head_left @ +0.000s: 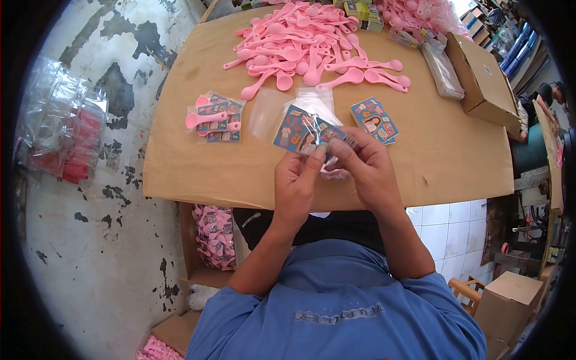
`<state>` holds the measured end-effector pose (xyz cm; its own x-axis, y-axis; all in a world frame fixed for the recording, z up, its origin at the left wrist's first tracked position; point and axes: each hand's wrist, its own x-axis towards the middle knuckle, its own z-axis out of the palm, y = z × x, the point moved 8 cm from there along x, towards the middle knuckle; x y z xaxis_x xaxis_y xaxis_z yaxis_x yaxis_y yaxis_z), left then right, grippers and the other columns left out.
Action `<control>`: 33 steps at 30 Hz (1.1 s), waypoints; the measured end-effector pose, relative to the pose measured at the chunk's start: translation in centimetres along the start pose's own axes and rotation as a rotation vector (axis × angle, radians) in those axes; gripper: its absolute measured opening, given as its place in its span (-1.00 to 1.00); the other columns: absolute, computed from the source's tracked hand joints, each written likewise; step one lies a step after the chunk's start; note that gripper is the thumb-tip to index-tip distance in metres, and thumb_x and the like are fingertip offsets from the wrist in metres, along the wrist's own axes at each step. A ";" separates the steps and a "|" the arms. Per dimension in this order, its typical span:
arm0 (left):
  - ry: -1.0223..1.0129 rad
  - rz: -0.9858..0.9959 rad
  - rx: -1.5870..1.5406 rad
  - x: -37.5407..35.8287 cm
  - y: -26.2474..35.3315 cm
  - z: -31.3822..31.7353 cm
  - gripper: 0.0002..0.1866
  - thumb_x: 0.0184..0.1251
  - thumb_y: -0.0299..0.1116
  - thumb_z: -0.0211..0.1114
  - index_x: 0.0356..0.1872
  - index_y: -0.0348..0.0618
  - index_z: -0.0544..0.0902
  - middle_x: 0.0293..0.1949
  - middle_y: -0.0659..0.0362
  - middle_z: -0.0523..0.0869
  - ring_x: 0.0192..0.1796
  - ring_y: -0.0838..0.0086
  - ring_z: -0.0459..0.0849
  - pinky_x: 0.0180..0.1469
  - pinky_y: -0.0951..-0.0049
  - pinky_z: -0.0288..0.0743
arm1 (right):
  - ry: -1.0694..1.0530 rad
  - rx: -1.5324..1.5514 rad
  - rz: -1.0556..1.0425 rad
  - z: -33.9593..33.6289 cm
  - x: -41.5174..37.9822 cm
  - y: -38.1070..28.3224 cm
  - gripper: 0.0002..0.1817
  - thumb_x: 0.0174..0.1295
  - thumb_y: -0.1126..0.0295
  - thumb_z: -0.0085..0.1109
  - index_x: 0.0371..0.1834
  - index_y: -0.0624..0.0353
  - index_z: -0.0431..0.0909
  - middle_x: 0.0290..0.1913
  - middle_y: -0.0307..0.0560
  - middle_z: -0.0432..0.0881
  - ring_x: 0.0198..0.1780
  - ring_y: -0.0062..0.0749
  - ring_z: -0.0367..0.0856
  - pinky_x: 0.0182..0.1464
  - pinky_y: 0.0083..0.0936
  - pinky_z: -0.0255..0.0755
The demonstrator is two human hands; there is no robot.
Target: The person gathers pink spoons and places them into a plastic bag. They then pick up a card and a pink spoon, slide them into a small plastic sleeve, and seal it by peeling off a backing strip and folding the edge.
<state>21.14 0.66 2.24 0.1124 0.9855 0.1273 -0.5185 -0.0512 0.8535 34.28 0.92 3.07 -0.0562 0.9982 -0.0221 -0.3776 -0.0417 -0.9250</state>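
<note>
A blue printed card point(292, 133) with small colourful pictures is held up over the near half of the table. My left hand point(295, 185) pinches its lower edge between thumb and fingers. My right hand point(373, 171) has its fingers closed at the card's right end, where shiny clear plastic shows; how far the plastic covers the card is hard to tell. Under and behind the hands lie clear plastic bags point(269, 114). A stack of similar cards point(375, 119) rests to the right. On the left are packed cards with pink measuring spoons point(207, 119), in clear bags.
A large heap of pink measuring spoons point(294, 45) covers the table's far side. At the far right stand a cardboard box point(485, 84) and a clear-wrapped pack point(443, 71). Plastic bags point(69, 129) hang on the left wall. A bag of pink items point(214, 237) sits below the table edge.
</note>
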 end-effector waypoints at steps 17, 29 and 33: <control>-0.058 0.124 -0.662 1.9 2.2 0.1 -0.25 0.67 -0.50 0.13 0.77 0.15 0.10 0.47 -0.29 0.54 0.46 0.03 0.64 0.57 -0.08 0.50 | 0.031 -0.172 0.118 0.4 -1.6 0.7 -0.71 0.41 0.30 0.55 -0.26 0.11 0.56 -0.39 -0.37 0.62 -0.44 -0.78 0.54 -0.45 -0.75 0.34; 0.067 0.047 -0.522 2.2 1.1 -1.5 -0.50 0.76 -0.29 0.20 0.58 -0.12 0.36 -0.11 0.19 0.67 -0.10 0.50 0.69 0.17 0.25 0.71 | -0.005 -0.677 -0.421 1.4 -2.0 -3.6 -0.79 0.27 0.53 0.53 -0.15 0.18 0.63 -0.20 -0.24 0.60 -0.36 -0.61 0.47 -0.36 -0.59 0.36; 0.229 0.022 -0.621 3.2 0.5 -6.4 -0.59 0.74 -0.20 0.26 0.43 -0.10 0.51 -0.15 0.26 0.66 -0.17 0.59 0.64 0.08 0.38 0.66 | -0.177 -0.969 -0.598 0.9 -2.0 -6.8 -0.85 0.25 0.62 0.45 -0.16 0.17 0.73 -0.18 -0.15 0.75 -0.31 -0.47 0.67 -0.32 -0.49 0.51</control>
<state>15.86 4.86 -0.13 -0.0512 0.9983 -0.0281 -0.9186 -0.0360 0.3934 36.12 -0.79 9.73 -0.2651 0.8239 0.5008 0.4769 0.5635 -0.6746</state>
